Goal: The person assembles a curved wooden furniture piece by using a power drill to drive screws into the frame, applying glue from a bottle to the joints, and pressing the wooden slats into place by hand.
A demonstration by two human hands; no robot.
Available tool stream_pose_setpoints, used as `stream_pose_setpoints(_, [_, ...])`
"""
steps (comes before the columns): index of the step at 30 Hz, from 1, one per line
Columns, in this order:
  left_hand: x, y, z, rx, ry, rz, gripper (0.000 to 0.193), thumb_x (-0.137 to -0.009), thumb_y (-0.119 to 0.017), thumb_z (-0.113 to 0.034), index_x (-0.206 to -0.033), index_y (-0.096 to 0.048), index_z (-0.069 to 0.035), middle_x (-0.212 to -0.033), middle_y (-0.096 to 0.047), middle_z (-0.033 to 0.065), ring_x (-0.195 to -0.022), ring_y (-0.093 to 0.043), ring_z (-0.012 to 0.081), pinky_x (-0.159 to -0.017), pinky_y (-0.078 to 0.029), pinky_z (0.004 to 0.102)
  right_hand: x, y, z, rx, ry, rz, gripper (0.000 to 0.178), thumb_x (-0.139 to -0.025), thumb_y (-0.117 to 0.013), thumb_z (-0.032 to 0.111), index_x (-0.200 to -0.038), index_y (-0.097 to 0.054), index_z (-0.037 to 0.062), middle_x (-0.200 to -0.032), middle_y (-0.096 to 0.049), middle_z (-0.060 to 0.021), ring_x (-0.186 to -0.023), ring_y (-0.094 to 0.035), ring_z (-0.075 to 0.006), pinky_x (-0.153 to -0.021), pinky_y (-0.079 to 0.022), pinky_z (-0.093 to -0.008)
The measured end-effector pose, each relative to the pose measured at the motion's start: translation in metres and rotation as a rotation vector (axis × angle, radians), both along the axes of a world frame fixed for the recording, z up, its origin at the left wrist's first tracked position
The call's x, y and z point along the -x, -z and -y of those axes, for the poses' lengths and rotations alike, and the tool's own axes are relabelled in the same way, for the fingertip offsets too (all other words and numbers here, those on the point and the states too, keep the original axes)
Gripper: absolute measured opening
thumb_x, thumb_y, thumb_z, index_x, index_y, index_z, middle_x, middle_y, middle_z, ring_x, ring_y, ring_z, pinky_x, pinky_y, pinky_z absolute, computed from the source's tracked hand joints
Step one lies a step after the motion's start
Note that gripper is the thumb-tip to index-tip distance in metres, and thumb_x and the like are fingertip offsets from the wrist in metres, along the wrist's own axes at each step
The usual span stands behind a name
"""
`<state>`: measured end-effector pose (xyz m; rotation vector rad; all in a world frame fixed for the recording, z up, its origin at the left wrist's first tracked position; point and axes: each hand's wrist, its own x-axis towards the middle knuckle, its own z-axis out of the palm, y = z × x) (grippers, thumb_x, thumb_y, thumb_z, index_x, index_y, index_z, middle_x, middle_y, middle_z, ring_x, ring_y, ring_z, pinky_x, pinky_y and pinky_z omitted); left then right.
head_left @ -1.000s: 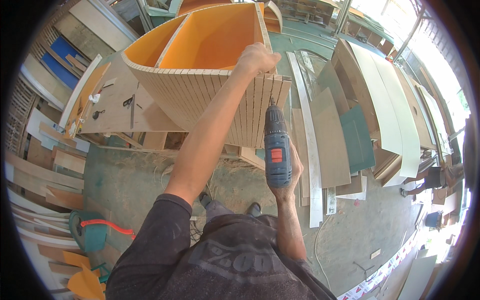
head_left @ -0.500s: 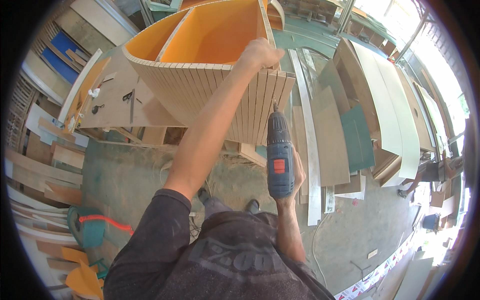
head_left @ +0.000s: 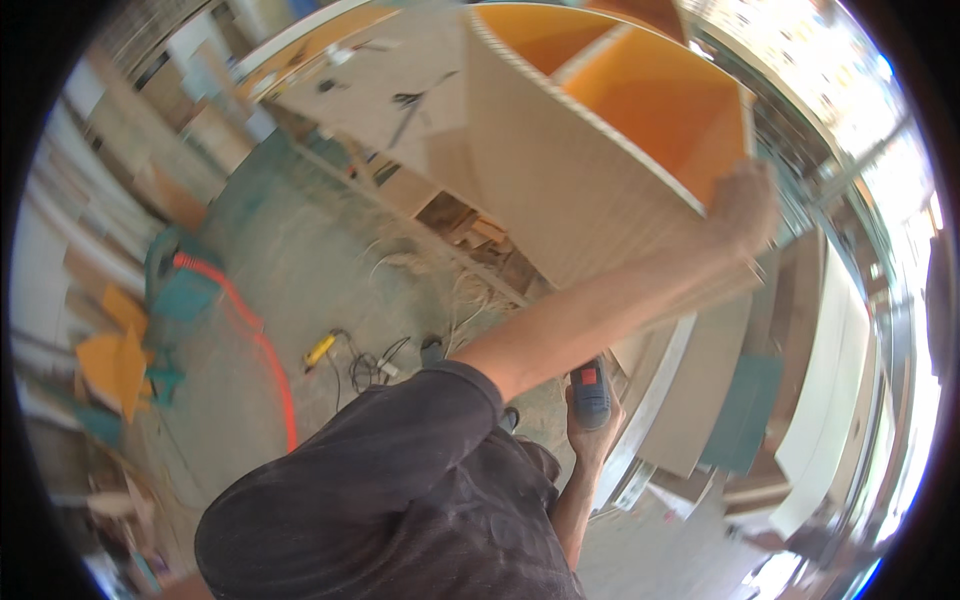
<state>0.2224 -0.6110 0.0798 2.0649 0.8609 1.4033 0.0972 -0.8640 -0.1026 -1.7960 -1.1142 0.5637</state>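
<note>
My left hand (head_left: 745,205) is stretched far forward to the right-hand top corner of a large curved wooden cabinet shell (head_left: 560,160). It is smeared by motion; I cannot make out its fingers. The shell has a pale outer face, which showed narrow vertical slots half a second ago, and an orange inside split by a divider (head_left: 590,55). Below my left forearm, my right hand (head_left: 597,432) is closed around a dark blue cordless drill (head_left: 592,400) with a red patch. My forearm hides the drill's front end and bit.
The shell stands on a wooden worktable (head_left: 440,155) carrying a square and small tools. On the floor lie an orange-red hose (head_left: 265,345), a yellow power tool (head_left: 320,350) and a cable. Boards lean at left; panels (head_left: 700,400) and a white strip (head_left: 640,400) are at right.
The view has swung left, so shell and boards sit further right, blurred. My left arm still reaches to the shell's corner. The drill now appears lower, partly behind my left forearm.
</note>
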Motion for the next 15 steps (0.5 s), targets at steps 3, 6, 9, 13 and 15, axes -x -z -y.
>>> stream_pose_setpoints(3, [0.038, -0.002, 0.021, -0.173, 0.095, 0.428, 0.017, -0.084, -0.071, -0.011, -0.096, -0.062, -0.003, -0.095, -0.065, 0.0182, -0.092, -0.066, 0.0368, -0.08, -0.051, 0.0492, 0.018, 0.04, -0.004, 0.047, -0.116, 0.008, 0.057, -0.079, -0.072, 0.009, -0.135, -0.067, 0.008, -0.095, -0.076, -0.0202, -0.089, -0.077, -0.0313, -0.079, -0.057, -0.041])
stream_pose_setpoints(6, [0.114, 0.029, 0.047, -0.42, 0.236, 0.412, 0.015, -0.081, -0.073, -0.005, -0.093, -0.063, -0.006, -0.086, -0.064, 0.0117, -0.08, -0.063, 0.0301, -0.069, -0.048, 0.0448, 0.028, 0.069, -0.005, 0.208, -0.187, 0.051, 0.059, -0.077, -0.073, 0.013, -0.135, -0.066, 0.0081, -0.095, -0.075, -0.0226, -0.094, -0.075, -0.0394, -0.079, -0.057, -0.0453])
stream_pose_setpoints(9, [0.22, 0.118, 0.076, -0.273, 0.341, 0.184, 0.013, -0.082, -0.075, -0.008, -0.092, -0.067, -0.008, -0.082, -0.064, 0.0073, -0.074, -0.064, 0.025, -0.063, -0.049, 0.0395, 0.04, 0.077, -0.009, 0.294, -0.283, 0.053, 0.042, -0.077, -0.082, 0.013, -0.116, -0.071, -0.0001, -0.089, -0.077, -0.0165, -0.083, -0.075, -0.0239, -0.076, -0.056, -0.0395])
stream_pose_setpoints(13, [0.408, 0.325, 0.091, 0.472, 0.092, -0.434, 0.025, -0.097, -0.061, -0.029, -0.105, -0.071, -0.007, -0.098, -0.069, 0.0183, -0.098, -0.067, 0.0401, -0.083, -0.053, 0.0504, 0.058, 0.087, -0.037, 0.436, -0.269, 0.037, 0.032, -0.075, -0.081, 0.015, -0.102, -0.074, -0.0015, -0.084, -0.076, -0.0139, -0.079, -0.074, -0.0227, -0.075, -0.056, -0.0401])
stream_pose_setpoints(15, [0.538, 0.441, 0.128, 0.82, -0.156, -0.634, 0.034, -0.095, -0.062, -0.034, -0.108, -0.072, -0.005, -0.105, -0.07, 0.0222, -0.102, -0.066, 0.0436, -0.084, -0.053, 0.0523, 0.071, 0.087, -0.061, 0.524, -0.276, -0.013, 0.029, -0.075, -0.08, 0.015, -0.099, -0.076, -0.0001, -0.085, -0.077, -0.0127, -0.08, -0.074, -0.0227, -0.076, -0.056, -0.0392])
